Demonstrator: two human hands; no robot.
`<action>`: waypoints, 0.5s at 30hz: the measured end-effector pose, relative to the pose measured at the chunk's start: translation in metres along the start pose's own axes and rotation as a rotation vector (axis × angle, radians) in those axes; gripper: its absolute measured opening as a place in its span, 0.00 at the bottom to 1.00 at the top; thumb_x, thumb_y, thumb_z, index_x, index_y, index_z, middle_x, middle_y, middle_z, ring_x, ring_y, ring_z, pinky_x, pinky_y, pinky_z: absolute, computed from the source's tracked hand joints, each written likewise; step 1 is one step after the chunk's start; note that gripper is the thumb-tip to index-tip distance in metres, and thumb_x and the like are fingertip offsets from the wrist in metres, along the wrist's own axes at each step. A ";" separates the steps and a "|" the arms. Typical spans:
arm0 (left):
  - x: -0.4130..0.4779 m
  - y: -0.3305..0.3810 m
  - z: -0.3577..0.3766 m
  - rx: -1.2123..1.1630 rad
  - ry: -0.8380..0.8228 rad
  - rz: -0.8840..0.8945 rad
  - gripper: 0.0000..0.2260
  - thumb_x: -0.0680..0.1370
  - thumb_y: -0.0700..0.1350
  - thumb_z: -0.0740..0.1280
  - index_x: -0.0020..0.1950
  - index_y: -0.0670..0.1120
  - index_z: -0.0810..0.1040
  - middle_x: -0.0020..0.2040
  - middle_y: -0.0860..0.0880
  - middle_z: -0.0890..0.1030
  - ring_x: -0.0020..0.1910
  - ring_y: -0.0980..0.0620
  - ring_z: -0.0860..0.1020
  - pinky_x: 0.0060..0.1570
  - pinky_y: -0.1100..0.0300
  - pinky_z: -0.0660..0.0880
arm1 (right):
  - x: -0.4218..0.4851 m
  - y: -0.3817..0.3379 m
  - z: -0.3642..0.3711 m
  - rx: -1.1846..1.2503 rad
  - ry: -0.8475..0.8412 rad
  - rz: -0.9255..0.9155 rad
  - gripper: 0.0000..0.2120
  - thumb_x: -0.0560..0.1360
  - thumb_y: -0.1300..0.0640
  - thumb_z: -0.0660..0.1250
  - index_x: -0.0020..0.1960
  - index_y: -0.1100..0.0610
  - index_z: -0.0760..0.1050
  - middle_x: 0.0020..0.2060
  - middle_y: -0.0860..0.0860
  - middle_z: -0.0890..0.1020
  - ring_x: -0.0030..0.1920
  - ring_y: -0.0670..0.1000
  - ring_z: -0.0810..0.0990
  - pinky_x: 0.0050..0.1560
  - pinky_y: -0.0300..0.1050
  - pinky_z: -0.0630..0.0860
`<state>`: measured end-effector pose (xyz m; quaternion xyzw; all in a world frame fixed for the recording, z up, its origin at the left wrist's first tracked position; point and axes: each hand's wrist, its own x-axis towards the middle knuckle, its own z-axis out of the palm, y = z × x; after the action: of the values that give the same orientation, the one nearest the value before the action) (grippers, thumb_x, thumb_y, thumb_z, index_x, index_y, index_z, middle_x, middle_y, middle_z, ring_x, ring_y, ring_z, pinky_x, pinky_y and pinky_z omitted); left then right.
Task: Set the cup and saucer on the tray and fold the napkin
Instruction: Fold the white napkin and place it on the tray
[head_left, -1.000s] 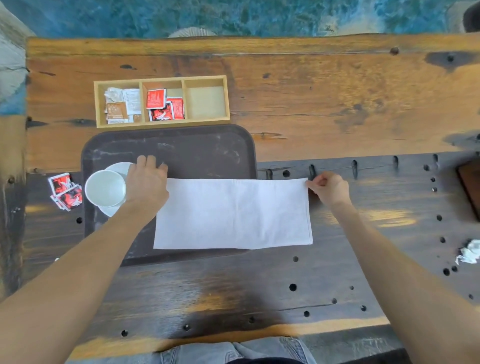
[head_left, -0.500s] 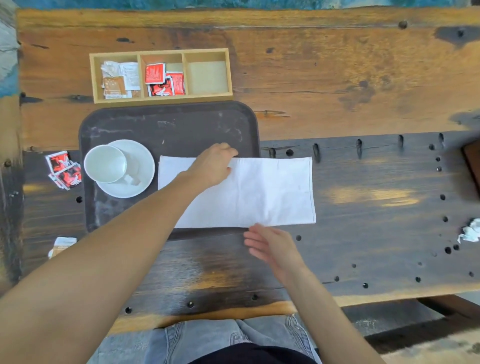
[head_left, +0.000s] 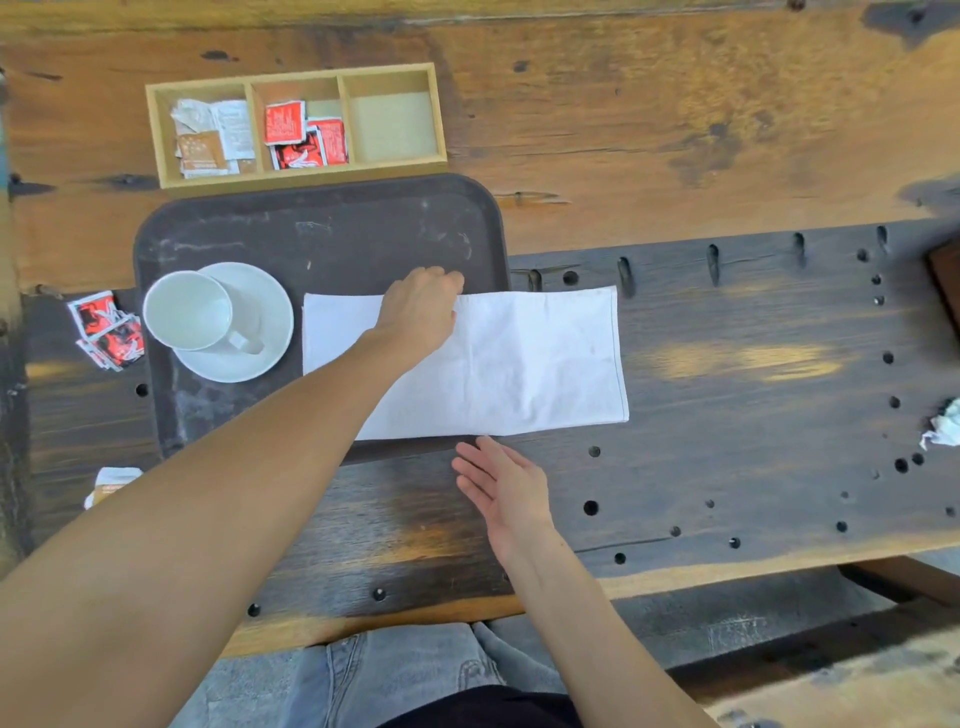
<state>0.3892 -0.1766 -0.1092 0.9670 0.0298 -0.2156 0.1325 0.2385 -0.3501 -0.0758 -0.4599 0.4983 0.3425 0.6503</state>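
A white cup (head_left: 187, 310) stands on a white saucer (head_left: 265, 332) at the left of the dark tray (head_left: 322, 223). A white napkin (head_left: 530, 364), folded into a long rectangle, lies half on the tray and half on the dark table to its right. My left hand (head_left: 421, 312) rests on the napkin's far edge near its middle, fingers curled down on the cloth. My right hand (head_left: 504, 488) is flat and open, palm up, just in front of the napkin's near edge, fingertips touching or nearly touching it.
A wooden three-part box (head_left: 296, 124) with sachets sits behind the tray. Loose red sachets (head_left: 106, 330) lie left of the tray, another packet (head_left: 111, 480) near my left forearm. Crumpled paper (head_left: 945, 426) lies at the far right. The table has several holes.
My left hand went from the napkin's left corner to the middle of its far edge. My right hand left the right corner and now lies open at the near edge.
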 end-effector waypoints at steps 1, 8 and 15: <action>-0.002 -0.003 0.000 0.010 0.004 -0.014 0.11 0.78 0.37 0.64 0.60 0.41 0.78 0.55 0.42 0.79 0.56 0.40 0.77 0.48 0.48 0.74 | 0.001 -0.002 0.001 0.036 -0.023 0.020 0.11 0.81 0.57 0.69 0.62 0.60 0.79 0.48 0.54 0.89 0.50 0.53 0.89 0.50 0.45 0.84; -0.010 -0.025 -0.001 0.111 0.012 -0.095 0.11 0.78 0.36 0.65 0.59 0.41 0.78 0.55 0.42 0.78 0.56 0.41 0.77 0.49 0.50 0.71 | 0.014 -0.019 0.019 0.082 0.056 0.089 0.09 0.80 0.58 0.72 0.56 0.62 0.81 0.45 0.55 0.89 0.46 0.51 0.88 0.42 0.43 0.83; -0.018 -0.040 0.002 0.124 -0.006 -0.159 0.11 0.76 0.35 0.64 0.57 0.40 0.78 0.56 0.41 0.77 0.58 0.39 0.76 0.51 0.48 0.73 | 0.033 -0.047 0.006 -0.065 0.162 -0.041 0.06 0.80 0.61 0.68 0.50 0.62 0.83 0.36 0.52 0.88 0.32 0.48 0.85 0.29 0.38 0.79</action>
<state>0.3677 -0.1384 -0.1137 0.9672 0.0927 -0.2300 0.0548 0.2917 -0.3605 -0.0948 -0.5172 0.5284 0.3065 0.5995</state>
